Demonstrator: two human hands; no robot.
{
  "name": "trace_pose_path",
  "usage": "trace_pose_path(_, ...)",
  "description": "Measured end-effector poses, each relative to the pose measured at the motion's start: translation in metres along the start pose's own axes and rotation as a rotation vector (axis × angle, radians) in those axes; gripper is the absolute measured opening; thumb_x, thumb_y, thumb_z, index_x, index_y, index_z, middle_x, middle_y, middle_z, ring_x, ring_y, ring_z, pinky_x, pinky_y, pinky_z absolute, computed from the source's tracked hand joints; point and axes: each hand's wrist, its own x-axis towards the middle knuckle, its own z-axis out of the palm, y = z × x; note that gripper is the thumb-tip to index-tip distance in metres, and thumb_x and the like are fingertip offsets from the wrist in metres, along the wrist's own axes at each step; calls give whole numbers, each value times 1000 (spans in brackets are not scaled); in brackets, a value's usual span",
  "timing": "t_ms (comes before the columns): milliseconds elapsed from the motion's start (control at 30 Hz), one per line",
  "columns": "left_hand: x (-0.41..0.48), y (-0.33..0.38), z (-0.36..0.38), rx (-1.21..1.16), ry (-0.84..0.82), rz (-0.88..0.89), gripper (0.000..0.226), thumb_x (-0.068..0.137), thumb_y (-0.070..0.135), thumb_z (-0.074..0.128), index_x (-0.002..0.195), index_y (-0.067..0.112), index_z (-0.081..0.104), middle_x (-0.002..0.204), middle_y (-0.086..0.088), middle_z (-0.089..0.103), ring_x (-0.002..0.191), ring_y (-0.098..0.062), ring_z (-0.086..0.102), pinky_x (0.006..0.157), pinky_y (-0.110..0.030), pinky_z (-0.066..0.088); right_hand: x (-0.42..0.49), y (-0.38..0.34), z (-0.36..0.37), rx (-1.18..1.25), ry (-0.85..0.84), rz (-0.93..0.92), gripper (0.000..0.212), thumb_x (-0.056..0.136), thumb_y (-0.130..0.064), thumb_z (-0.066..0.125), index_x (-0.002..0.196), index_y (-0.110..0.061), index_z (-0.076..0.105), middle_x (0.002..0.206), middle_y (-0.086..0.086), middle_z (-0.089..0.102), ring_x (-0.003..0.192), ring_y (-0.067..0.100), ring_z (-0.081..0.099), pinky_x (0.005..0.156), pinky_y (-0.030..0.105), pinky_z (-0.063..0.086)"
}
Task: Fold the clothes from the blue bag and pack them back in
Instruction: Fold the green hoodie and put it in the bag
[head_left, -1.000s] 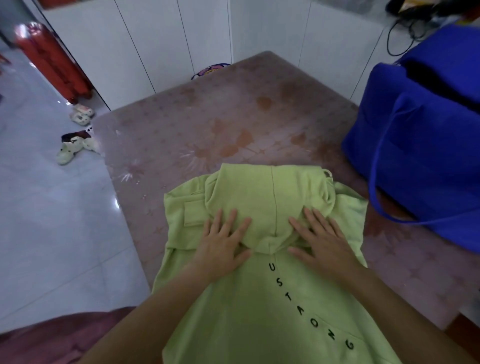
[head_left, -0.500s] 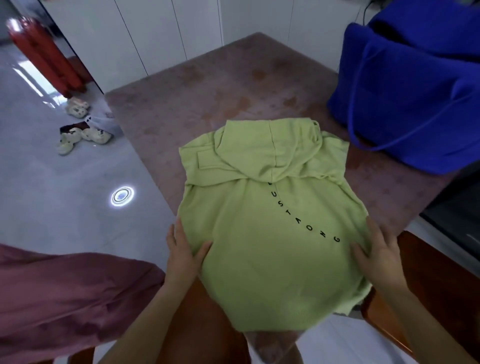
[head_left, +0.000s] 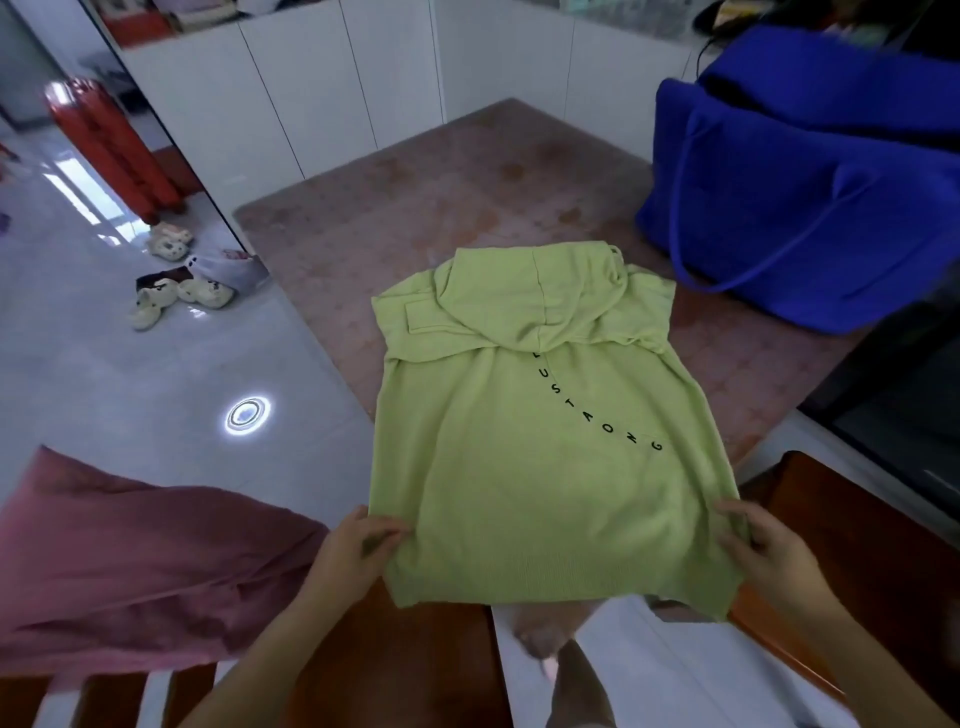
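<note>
The left hand (head_left: 358, 551) pinches the left hem corner of the green hoodie (head_left: 535, 457). It lies at the near edge of the bed (head_left: 415, 208), its long axis running away toward the hood. The right hand (head_left: 769, 556) has its fingers curled on the right hem corner. The blue bag (head_left: 805, 182) stands at the far right.

my left hand (head_left: 358, 545): thumb on top, fingers tucked under, pinching the hoodie (head_left: 519, 467) at its near left corner | my right hand (head_left: 763, 551): pinching the near right corner likewise | my bare forearms (head_left: 270, 649): reaching forward, well apart
</note>
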Motion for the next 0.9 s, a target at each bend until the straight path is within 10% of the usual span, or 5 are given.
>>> trace_pose_path(167, -4, 5, -21, -115, 59, 26, 53, 81, 8, 71, 70, 59, 66, 76, 6, 55, 69, -8, 54, 61, -7, 40, -1, -21, -22, 300, 43, 29, 5, 84, -8, 65, 86, -9, 69, 87, 3, 70, 89, 19, 67, 57, 8, 49)
trace_pose_path(300, 4, 23, -34, -199, 129, 93, 58, 81, 3, 69, 77, 61, 65, 83, 5, 63, 77, -2, 59, 65, -6, 42, 7, -39, -36, 452, 57, 25, 74, 34, -63, 86, 82, -8, 71, 77, 0, 73, 74, 14, 70, 58, 16, 54)
trace_pose_path(400, 18, 35, -42, -289, 241, 113, 51, 81, 0, 67, 79, 51, 70, 83, 9, 67, 76, 6, 59, 67, -7, 44, 21, -56, -39, 664, 61, 41, 72, 16, -62, 88, 70, -17, 75, 77, 3, 74, 69, 13, 70, 58, 21, 56)
trace_pose_path(667, 94, 81, -70, -651, 483, -96, 16, 91, 8, 59, 105, 9, 67, 96, -3, 65, 82, -17, 61, 70, -30, 54, 96, -112, -48, 1034, 174, 87, 14, 87, -28, 64, 83, -18, 72, 75, -1, 70, 71, 12, 66, 60, 24, 56)
trace_pose_path(900, 216, 118, -91, -1025, 581, -378, 18, 89, -1, 58, 77, 12, 61, 58, -1, 63, 56, -12, 61, 43, -19, 51, 219, -150, -50, 1050, 103, 97, 37, 87, 10, 49, 111, -14, 63, 87, 4, 72, 74, 10, 65, 65, 18, 55)
